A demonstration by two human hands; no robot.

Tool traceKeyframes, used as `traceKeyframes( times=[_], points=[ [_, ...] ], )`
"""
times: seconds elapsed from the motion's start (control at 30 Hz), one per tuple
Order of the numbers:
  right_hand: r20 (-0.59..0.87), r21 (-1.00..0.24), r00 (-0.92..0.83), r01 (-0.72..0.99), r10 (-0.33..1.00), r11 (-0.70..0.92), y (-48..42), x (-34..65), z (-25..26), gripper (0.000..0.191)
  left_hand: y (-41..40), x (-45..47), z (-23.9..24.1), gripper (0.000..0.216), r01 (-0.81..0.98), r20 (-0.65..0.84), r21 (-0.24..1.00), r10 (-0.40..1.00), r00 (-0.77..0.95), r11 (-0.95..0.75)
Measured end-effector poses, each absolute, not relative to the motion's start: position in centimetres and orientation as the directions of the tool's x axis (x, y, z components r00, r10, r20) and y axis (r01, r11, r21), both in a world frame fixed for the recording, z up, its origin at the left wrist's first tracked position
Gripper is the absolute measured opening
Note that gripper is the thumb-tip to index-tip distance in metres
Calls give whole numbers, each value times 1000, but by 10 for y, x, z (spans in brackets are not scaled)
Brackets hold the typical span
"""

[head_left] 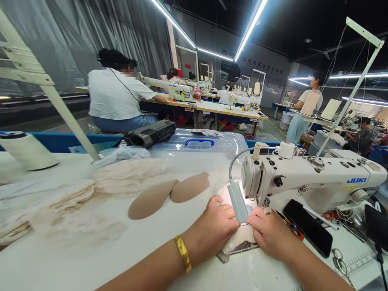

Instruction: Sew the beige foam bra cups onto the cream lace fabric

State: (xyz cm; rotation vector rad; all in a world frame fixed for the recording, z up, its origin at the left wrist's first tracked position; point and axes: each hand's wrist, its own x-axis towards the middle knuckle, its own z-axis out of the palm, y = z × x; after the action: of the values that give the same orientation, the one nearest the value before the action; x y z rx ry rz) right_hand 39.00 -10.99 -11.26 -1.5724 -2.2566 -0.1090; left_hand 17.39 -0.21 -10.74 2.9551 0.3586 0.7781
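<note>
**Guiding a piece under the needle**

Both hands work at the foot of the sewing machine (315, 178), lower centre of the frame. The left hand (212, 228) and right hand (269, 234) lie on one pale piece (239, 244), fingers curled down and closed onto it, one hand on each side. The piece lies flat on the table (91, 262), its far end running under the machine head. The lamp (238, 200) hangs in front of the needle, so the needle and the fingertips nearest it are hidden.

As I judge it, the step in hand is feeding the piece through a seam. That calls for even pressure from both hands, a straight feed, and fingertips kept clear of the needle.

Counted:
- Two hands on one piece; one bracelet (183, 252) and one ring (224, 207), both on the left.
- Two tan cups (151, 200) (190, 188), touching end to end, centre of the frame.
- Three heaps of lace, centre left: one behind the cups (130, 173), one further left (69, 194), one nearer the lower left (81, 230).
- One phone (307, 226), face down, lower right, just beside the right hand.
- One thread cone (27, 149), far left.
- One clear box (200, 143) with a blue handle, behind the cups.
- At least four other people at the benches across the upper frame, well apart from these hands.
</note>
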Motion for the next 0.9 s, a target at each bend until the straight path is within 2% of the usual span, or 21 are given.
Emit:
traceKeyframes(
  times=[0.1, 0.23, 0.4, 0.47, 0.57, 0.63, 0.73, 0.83, 0.9],
  points=[
    [352, -159, -265, 928, 898, 336, -108, 389, -113, 23, 5, 174, -94, 28, 203, 414, 110, 231, 880, -973],
    [364, -145, -271, 929, 891, 341, -106, 389, -114, 22, 6, 176, -94, 25, 285, 387, 83, 295, 874, -955],
    [434, -160, -315, 895, 844, 416, -114, 396, -127, 32, -28, 151, -100, 4, 413, 331, -13, 385, 862, -911],
    [477, -181, -323, 874, 818, 451, -113, 401, -138, 35, -37, 125, -98, 16, 469, 277, -15, 447, 850, -883],
    [530, -198, -350, 835, 772, 514, -107, 410, -153, 34, -39, 68, -89, 20, 683, 273, 16, 660, 700, -730],
    [539, -208, -360, 819, 761, 535, -104, 413, -157, 32, -34, 27, -84, 37, 828, 320, 25, 789, 525, -561],
    [542, -229, -355, 809, 761, 541, -104, 411, -151, 29, -28, -17, -77, 40, 924, 321, 59, 884, 341, -378],
    [507, -281, -376, 778, 775, 562, -112, 397, -134, 27, -34, -27, -68, 34, 914, 271, 129, 900, 340, -384],
    [451, -381, -391, 729, 802, 569, -125, 378, -120, 26, -46, -16, -57, 32, 881, 265, 196, 889, 374, -430]
  ],
)
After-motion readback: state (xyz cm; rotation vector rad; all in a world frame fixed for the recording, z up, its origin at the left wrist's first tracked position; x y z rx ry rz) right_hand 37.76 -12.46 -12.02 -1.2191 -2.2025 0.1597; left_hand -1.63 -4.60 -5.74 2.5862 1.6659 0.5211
